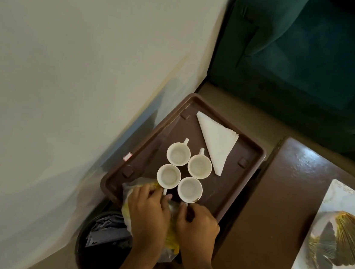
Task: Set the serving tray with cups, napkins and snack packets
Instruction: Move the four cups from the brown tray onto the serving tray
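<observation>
Gripping a clear snack packet (170, 234) with yellow contents, both hands sit at the lower centre of the frame, over the near edge of the brown serving tray (252, 151). Left hand (148, 214) curled over the packet's left side, fingers clenched on the plastic near the tray's near-left corner. Right hand (197, 225) curled on the packet's right side, fingertips pinching the plastic just below the nearest cup. Packet lies partly on the tray's near rim, partly hanging off toward the bin below; contents blurred, cannot tell what the snack is.

Four white cups (182, 170) stand upright in a tight two-by-two cluster at mid-tray, rims touching or nearly so. Handles of the two far cups point toward the upper part of the frame; the near-left cup's handle points down at the hands. All look empty.

White napkins (215, 142), folded in a triangle and stacked, lie flat on the far right part of the tray, just beside the far-right cup, not touching it as far as visible.

Dark round bin (100, 243) with paper scraps, lower left, under the tray's near corner. Glossy brown table (278, 213) right of the tray, with a patterned white plate (338, 198) at the right edge. Green sofa (304, 60) upper right. Pale wall (70, 54) fills the left.
</observation>
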{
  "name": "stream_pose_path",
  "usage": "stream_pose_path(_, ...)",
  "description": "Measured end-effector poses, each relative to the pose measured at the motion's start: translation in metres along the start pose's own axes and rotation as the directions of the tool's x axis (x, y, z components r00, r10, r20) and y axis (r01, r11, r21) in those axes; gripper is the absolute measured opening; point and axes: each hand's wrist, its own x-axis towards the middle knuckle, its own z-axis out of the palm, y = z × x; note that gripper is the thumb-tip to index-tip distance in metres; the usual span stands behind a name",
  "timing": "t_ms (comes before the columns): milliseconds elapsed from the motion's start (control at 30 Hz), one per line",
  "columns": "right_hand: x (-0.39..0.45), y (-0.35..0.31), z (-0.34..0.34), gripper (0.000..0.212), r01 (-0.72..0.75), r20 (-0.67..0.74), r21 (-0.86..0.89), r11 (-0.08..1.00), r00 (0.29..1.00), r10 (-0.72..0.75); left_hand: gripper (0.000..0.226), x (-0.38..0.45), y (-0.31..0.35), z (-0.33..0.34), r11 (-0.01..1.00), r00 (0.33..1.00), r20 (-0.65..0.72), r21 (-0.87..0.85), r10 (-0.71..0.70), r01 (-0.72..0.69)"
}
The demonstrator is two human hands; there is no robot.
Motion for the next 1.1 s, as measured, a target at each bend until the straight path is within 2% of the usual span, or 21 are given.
stream_pose_path(100,-0.004,-0.003,0.005,0.020,-0.055,-0.041,0.067,0.996,0.997,0.057,0.007,-0.001,0.001,0.004,1.000,1.000,-0.027,0.003,-0.009,0.009)
stream_pose_path(200,-0.008,-0.005,0.007,0.018,-0.087,-0.081,0.112,0.990,0.992,0.096,0.013,-0.002,0.004,0.004,0.999,0.999,-0.047,-0.018,-0.028,0.027)
stream_pose_path(733,-0.008,-0.008,0.013,0.020,-0.023,-0.173,0.167,0.986,0.984,0.053,0.020,0.001,-0.001,0.009,0.976,0.984,-0.166,-0.214,-0.071,0.034)
stream_pose_path(1100,-0.018,-0.006,-0.011,0.019,0.050,-0.225,0.272,0.961,0.974,0.014,0.018,-0.023,0.018,-0.018,0.953,0.950,-0.308,-0.297,-0.043,-0.054)
